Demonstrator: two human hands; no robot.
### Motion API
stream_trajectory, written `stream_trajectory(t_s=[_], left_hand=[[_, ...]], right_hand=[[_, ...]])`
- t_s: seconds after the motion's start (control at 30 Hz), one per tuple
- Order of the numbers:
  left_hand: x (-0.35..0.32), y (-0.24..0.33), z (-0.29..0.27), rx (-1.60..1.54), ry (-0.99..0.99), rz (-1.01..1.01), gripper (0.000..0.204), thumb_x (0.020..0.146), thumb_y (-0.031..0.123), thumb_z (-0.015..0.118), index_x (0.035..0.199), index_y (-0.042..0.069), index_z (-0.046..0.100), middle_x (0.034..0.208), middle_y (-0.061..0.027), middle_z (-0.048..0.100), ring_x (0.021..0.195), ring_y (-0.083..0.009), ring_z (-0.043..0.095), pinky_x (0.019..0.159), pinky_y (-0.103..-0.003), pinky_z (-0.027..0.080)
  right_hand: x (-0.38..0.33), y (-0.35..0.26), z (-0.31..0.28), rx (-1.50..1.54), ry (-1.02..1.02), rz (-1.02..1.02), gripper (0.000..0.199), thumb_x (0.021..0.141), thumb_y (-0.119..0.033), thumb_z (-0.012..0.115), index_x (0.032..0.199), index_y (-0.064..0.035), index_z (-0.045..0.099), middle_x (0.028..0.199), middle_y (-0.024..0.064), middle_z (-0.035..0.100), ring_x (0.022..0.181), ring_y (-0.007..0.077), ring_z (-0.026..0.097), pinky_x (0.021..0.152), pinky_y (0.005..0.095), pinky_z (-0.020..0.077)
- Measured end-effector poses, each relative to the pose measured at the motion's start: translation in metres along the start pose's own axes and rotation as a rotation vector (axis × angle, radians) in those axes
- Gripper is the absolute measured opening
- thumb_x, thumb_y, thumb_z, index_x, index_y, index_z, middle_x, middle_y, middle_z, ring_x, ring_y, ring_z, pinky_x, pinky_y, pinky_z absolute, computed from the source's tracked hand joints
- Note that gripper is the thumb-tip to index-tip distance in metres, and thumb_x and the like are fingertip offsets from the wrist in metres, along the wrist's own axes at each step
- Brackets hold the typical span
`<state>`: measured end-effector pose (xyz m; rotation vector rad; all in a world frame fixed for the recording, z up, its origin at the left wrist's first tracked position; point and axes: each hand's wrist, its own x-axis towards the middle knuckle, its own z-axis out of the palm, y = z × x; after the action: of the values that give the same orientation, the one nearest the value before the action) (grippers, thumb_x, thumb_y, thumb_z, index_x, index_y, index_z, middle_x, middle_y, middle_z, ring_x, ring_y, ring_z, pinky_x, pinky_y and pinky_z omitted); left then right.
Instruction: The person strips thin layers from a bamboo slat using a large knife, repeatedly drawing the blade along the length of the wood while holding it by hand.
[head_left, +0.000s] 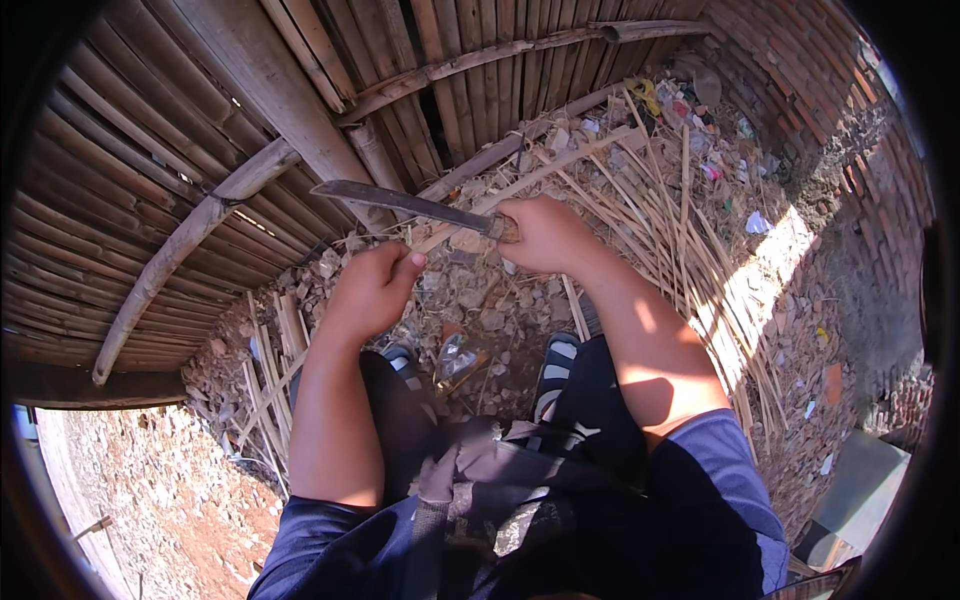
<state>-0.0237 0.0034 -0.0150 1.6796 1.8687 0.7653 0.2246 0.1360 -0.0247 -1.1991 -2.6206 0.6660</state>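
Observation:
My right hand (pixel 550 235) is closed around the wooden handle of a machete (pixel 410 205). Its long dark blade points left and lies above my left hand (pixel 368 290). Closed fingers of that hand grip the near end of a long, pale bamboo strip (pixel 560 160). The strip slants away to the far right, passing beneath the machete near its handle. Whether the blade touches the strip, I cannot tell. To the right of my right forearm lies a spread of split bamboo strips (pixel 640 220) on the ground.
A bamboo slat wall (pixel 130 190) with round poles rises at the left and far side. A brick wall (pixel 800 60) stands at the right. More strips (pixel 270 370) lie left of my left arm. Rubble and litter (pixel 710 150) cover the ground; a grey box (pixel 860 490) sits lower right.

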Motion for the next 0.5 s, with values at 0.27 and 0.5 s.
stream_trajectory(t_s=[0.27, 0.5], left_hand=[[-0.001, 0.008, -0.001, 0.021, 0.024, -0.071, 0.036, 0.101, 0.034, 0.064, 0.104, 0.0, 0.071, 0.082, -0.0217, 0.07, 0.08, -0.0385, 0.07, 0.075, -0.046, 0.052], [-0.004, 0.004, -0.004, 0.004, 0.042, -0.047, 0.034, 0.102, 0.032, 0.065, 0.108, -0.001, 0.071, 0.082, -0.0197, 0.07, 0.075, -0.0313, 0.068, 0.073, -0.042, 0.052]], right_hand=[[0.003, 0.026, 0.002, 0.295, 0.116, 0.304, 0.045, 0.083, -0.029, 0.076, 0.118, -0.0012, 0.069, 0.093, 0.0222, 0.073, 0.089, 0.0374, 0.073, 0.082, 0.0478, 0.0565], [0.003, -0.011, -0.008, -0.061, -0.057, 0.016, 0.045, 0.081, -0.028, 0.078, 0.116, -0.0007, 0.069, 0.095, 0.0276, 0.071, 0.091, 0.0445, 0.07, 0.082, 0.0489, 0.0558]])
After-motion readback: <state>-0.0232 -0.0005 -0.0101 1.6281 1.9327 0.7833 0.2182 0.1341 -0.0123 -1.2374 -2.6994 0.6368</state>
